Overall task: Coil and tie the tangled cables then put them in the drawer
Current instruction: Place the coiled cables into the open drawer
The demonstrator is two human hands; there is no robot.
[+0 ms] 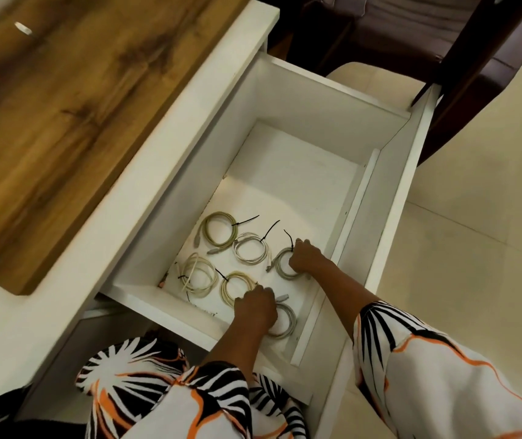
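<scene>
Cables lie coiled and tied on the floor of the open drawer [361, 198], six coils near its front. Neighbouring coils could be dragged or overlapped if either held coil is shifted, since the black tie tails stick out. The left hand [255, 308] is curled on the nearest grey coil [285, 321]; the right hand [305, 256] grips another grey coil [280, 261], farther right.

Six tied cable coils [220, 229] lie on the open drawer's [297, 172] white floor.
</scene>
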